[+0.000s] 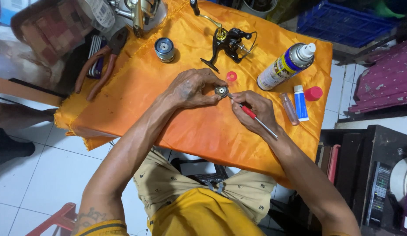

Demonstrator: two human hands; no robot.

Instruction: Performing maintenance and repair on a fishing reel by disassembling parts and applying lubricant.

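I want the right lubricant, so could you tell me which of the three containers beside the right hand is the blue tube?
The middle one, the blue tube: the spray can lies above it, the clear bottle on its hand side.

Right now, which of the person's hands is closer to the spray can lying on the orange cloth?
The right hand. It holds a red-handled tool just below and left of the spray can. The left hand grips a small round part farther left.

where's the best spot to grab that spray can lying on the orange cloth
Grip the spray can around the middle of its round body, coming down from above with fingers on either long side. It lies on its side, white nozzle toward the far right, with clear cloth along both flanks; probably avoid the nozzle end so it doesn't fire.
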